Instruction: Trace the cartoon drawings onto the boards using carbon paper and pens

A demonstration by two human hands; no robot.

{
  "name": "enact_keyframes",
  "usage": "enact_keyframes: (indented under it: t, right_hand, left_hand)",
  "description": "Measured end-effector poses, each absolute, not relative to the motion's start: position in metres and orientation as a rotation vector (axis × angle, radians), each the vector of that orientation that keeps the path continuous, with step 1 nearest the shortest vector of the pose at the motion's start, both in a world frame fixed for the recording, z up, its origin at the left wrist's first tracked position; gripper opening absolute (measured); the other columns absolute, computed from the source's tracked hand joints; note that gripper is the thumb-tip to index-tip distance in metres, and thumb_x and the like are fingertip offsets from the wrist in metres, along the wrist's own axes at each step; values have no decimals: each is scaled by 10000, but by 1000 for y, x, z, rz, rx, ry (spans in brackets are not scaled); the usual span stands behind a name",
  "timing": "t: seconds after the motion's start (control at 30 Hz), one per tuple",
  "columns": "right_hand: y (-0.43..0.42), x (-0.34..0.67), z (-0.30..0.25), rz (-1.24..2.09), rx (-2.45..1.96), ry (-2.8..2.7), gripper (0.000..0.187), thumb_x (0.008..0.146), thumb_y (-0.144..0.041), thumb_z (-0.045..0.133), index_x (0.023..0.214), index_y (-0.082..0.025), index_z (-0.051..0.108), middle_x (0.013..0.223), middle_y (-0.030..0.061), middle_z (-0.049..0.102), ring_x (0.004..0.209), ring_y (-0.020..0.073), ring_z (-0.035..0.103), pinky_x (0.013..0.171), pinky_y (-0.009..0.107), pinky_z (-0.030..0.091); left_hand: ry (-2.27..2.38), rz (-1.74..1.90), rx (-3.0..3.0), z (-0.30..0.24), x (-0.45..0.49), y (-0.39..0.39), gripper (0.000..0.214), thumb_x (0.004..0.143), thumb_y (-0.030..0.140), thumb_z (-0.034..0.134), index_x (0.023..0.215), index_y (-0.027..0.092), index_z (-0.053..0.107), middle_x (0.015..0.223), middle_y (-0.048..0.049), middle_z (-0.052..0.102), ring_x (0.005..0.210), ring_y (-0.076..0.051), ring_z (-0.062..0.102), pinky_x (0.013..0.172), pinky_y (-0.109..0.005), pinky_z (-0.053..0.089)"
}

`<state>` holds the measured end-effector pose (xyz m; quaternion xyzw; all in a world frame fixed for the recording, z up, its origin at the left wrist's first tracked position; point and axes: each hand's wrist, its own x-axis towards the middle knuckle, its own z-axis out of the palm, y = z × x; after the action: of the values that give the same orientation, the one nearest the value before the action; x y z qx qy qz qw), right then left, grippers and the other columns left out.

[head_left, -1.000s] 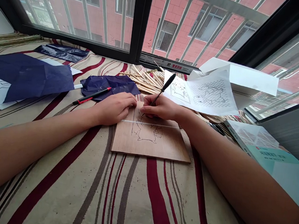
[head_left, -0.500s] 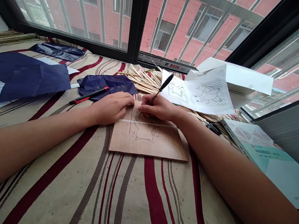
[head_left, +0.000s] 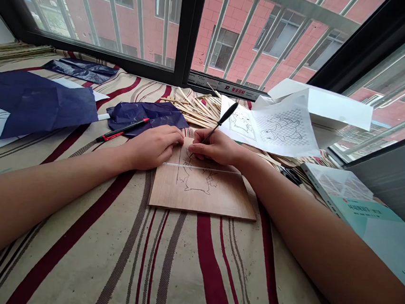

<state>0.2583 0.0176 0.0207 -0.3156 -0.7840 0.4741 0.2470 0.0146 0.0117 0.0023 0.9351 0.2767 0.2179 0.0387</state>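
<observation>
A flat wooden board (head_left: 170, 192) with a black line drawing of a pointy-eared animal lies on the striped cloth. A thin white line crosses it from side to side. My right hand (head_left: 213, 147) is closed round a slim tool (head_left: 228, 112) with a black handle, which leans up to the right; its lower end meets the drawing on the board. I cannot make out the tip itself. My left hand (head_left: 158, 147) rests on the board's far left part, fingers lying flat and slightly bent, nothing in them. Both hands hide some of the board's far half.
A black and red pen (head_left: 121, 130) lies beside dark blue carbon-like sheets (head_left: 149, 114). Thin wooden strips (head_left: 197, 107) are heaped beyond the board, near printed line drawings (head_left: 280, 126). On the right are a book (head_left: 365, 210) and a white box (head_left: 325, 104); windows (head_left: 188, 36) stand behind.
The whole view has shifted very slightly. Both hands keep their places on the board, and the black-handled tool shows almost no movement.
</observation>
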Motion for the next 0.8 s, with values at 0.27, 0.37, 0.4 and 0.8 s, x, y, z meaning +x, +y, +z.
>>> enact_keyframes:
  t: [0.27, 0.37, 0.4, 0.8]
  right_hand:
    - [17, 257, 20, 1278, -858, -2134, 356, 862, -403, 801, 750, -207, 526, 579, -44, 594, 480, 72, 448, 440, 207, 343]
    - [17, 259, 24, 1306, -841, -2168, 338, 861, -369, 788, 727, -206, 524, 560, -48, 582, 486, 76, 461, 442, 202, 348]
    - [17, 259, 24, 1306, -843, -2168, 340, 853, -366, 793, 718, -207, 524, 556, -47, 583, 487, 77, 464, 441, 201, 348]
    - [14, 256, 19, 1242, -880, -2103, 338, 837, -381, 802, 737, -209, 529, 566, -46, 599, 479, 74, 451, 430, 198, 334]
  left_hand:
    - [859, 649, 2871, 3, 14, 11, 333, 914, 164, 419, 1100, 153, 696, 1257, -141, 719, 1172, -286, 677, 1072, -452, 542]
    - [867, 656, 2871, 2, 13, 12, 317, 915, 157, 422, 1089, 165, 687, 1258, -134, 721, 1165, -279, 679, 1063, -446, 545]
    - [866, 661, 2871, 1, 13, 12, 315, 917, 158, 421, 1088, 166, 686, 1255, -134, 721, 1162, -279, 680, 1061, -444, 546]
    - [841, 650, 2900, 2, 14, 12, 337, 912, 155, 408, 1100, 149, 689, 1252, -143, 723, 1154, -280, 683, 1064, -442, 547]
